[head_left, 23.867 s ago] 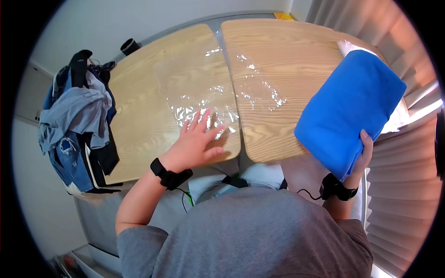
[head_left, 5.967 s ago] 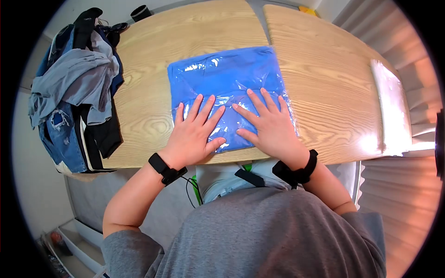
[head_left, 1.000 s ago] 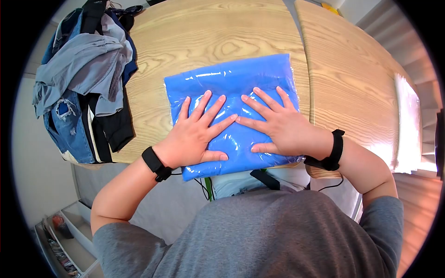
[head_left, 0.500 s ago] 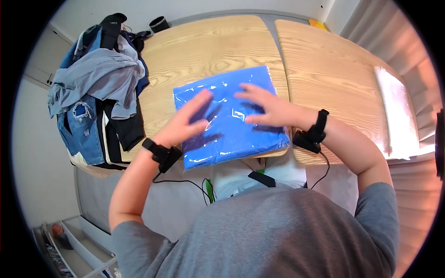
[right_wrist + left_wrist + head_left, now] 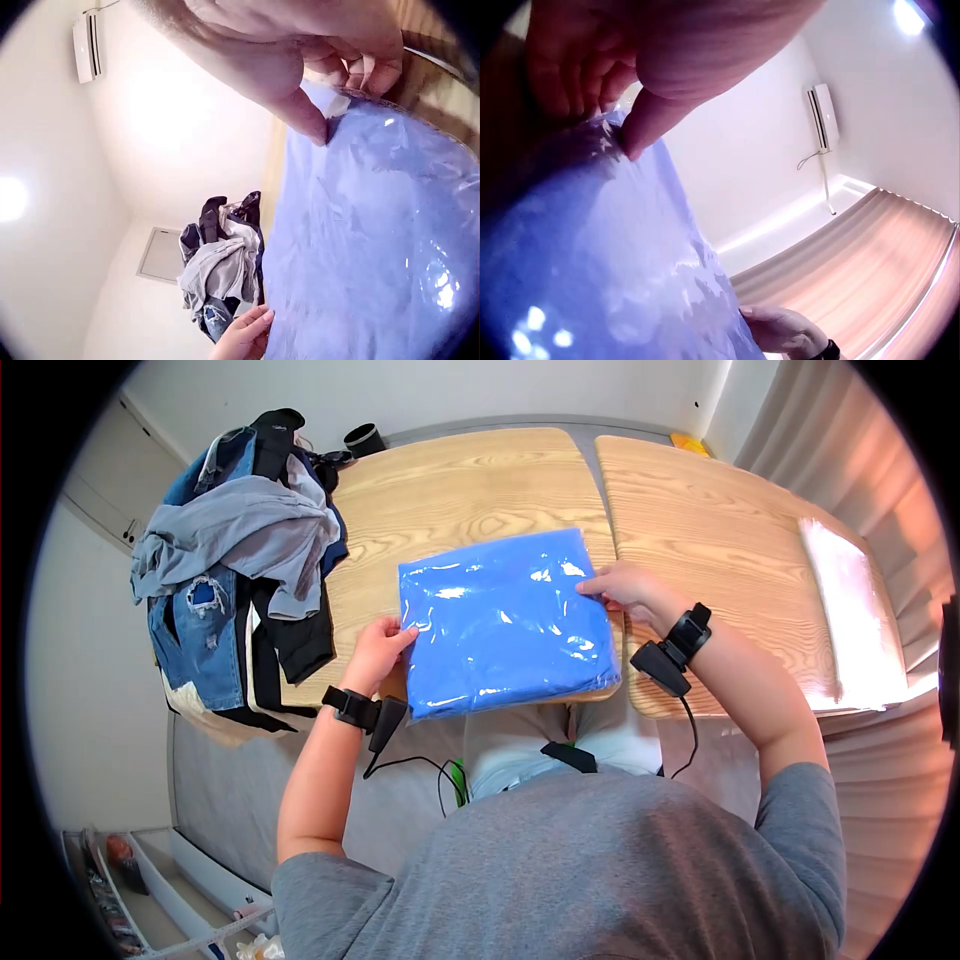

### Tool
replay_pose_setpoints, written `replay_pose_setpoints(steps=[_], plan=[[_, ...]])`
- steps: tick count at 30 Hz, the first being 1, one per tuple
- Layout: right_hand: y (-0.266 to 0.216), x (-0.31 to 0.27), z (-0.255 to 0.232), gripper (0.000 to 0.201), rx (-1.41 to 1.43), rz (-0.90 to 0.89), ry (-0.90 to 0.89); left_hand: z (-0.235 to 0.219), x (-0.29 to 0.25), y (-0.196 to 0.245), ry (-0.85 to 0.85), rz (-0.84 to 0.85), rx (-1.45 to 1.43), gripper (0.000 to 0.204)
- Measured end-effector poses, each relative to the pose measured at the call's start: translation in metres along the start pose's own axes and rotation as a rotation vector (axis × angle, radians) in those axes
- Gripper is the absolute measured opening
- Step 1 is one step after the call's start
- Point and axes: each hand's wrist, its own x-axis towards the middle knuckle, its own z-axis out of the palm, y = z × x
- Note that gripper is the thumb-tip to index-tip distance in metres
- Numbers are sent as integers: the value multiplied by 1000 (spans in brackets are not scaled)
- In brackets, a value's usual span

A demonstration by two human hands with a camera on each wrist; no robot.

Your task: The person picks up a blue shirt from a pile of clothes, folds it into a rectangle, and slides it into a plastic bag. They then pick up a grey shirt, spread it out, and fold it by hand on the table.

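Note:
Between my two hands is a folded blue cloth item in a clear plastic bag, near the front edge of the left wooden table. At its left edge my left hand pinches the bag, thumb on top and fingers curled beneath, as the left wrist view shows. My right hand grips the opposite edge the same way; in the right wrist view its thumb lies on the shiny plastic. The bag's surface looks smooth and flat, with bright reflections.
A heap of clothes, with jeans and a grey garment, lies on the table's left end. On the right table a stack of clear plastic bags lies along the far right. A black cylindrical container stands behind the left table.
The blue cloth, once loose in my right hand, is now inside the bag. My hands have gone from pressing flat on top to holding its left and right edges.

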Motion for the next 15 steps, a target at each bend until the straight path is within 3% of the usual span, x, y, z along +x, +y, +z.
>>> replay_pose_setpoints(steps=[3, 5, 7, 8, 13, 15], plan=[[-1, -14, 11, 19, 162, -17, -54, 3, -2, -1, 57, 83, 73, 24], [-3, -23, 11, 22, 75, -151, 9, 9, 1, -3, 97, 100, 65, 19], [5, -14, 1, 28, 56, -143, -7, 17, 6, -1, 112, 122, 132, 16], [-8, -31, -4, 32, 1, -162, 80, 24, 6, 7, 104, 88, 148, 16], [4, -30, -72, 36, 167, -277, 202, 73, 33, 64, 10, 118, 78, 16], [11, -30, -108, 38, 198, -248, 339, 107, 44, 95, -62, 164, -12, 17]])
